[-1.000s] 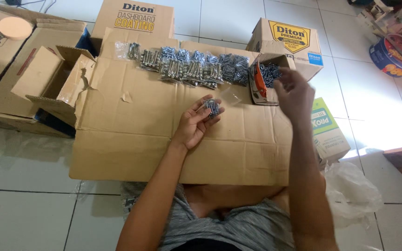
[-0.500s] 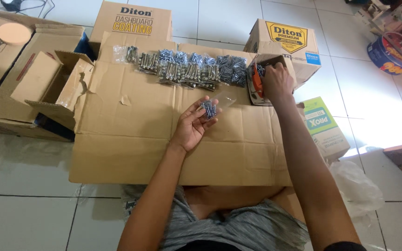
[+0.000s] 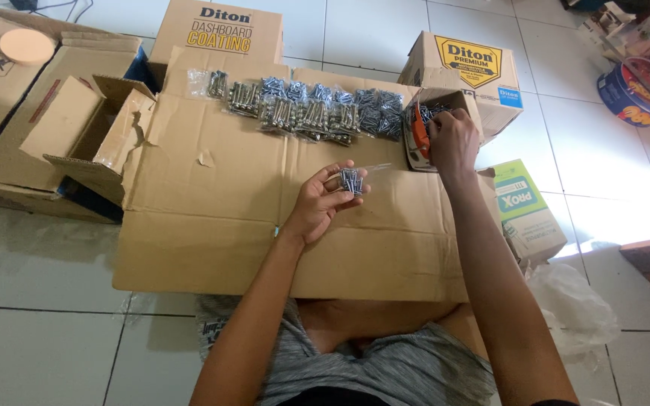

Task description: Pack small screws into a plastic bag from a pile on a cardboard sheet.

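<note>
- On the flat cardboard sheet [image 3: 212, 225] on the floor, the left hand [image 3: 323, 203] sits in the middle, palm up, fingers curled part way.
- It pinches a small clear bag [image 3: 352, 180] of little metal screws between thumb and fingertips. The screws stand mostly up and down in the bag.
- The right hand [image 3: 451, 143] is farther away and to the right. It reaches down into a small open box [image 3: 434, 113]. Its fingers are hidden in the box, so I cannot tell if it holds anything.
- The small box lies far and right of the bag, well apart from it. The right hand is the nearer one to the box; the left hand is the nearer one to the bag.
- A row of filled bags [image 3: 310, 109] lies along the far edge of the sheet, running left to right. They look shiny and lumpy, full of grey metal screws.
- The sheet is brown, dull and smooth, with a small torn spot.
- An open brown box [image 3: 92, 139] with ripped flaps sits at the left. A green and white box [image 3: 526, 207] sits at the right, just beside the sheet.
- The floor is made of pale, glossy tiles [image 3: 39, 263].
</note>
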